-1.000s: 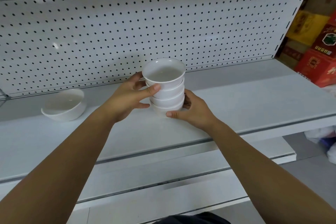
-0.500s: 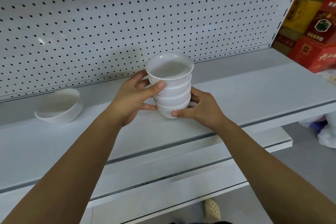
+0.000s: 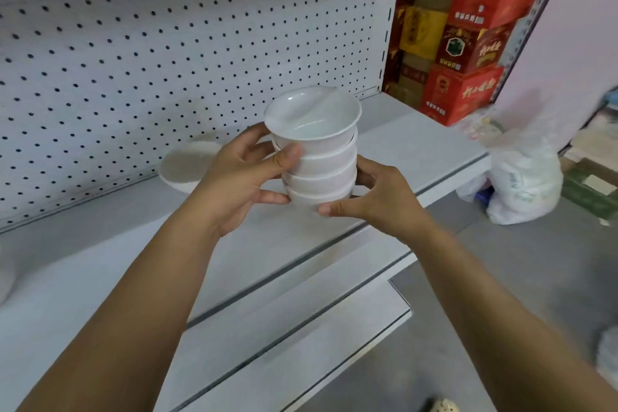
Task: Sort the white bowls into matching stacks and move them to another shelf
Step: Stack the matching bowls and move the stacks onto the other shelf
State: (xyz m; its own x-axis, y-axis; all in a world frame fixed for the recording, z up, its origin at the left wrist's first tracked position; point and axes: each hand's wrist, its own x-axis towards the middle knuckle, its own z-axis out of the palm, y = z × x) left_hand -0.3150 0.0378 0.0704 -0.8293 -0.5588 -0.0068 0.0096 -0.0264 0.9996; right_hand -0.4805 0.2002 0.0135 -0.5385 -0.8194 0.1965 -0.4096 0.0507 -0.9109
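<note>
Four matching bowls form a stack (image 3: 317,170) seemingly lifted off the shelf (image 3: 418,154), left hand (image 3: 240,184) gripping its upper side and right hand (image 3: 378,204) curled round its base, probably to keep it plumb for carrying; one wider bowl (image 3: 182,167) sits behind, unsorted.

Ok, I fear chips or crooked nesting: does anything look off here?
Nothing stands out. The bowl stack, held between the left hand and right hand, nests evenly with no visible chips. A lone bowl sits apart on the shelf, too blurred to judge.
</note>
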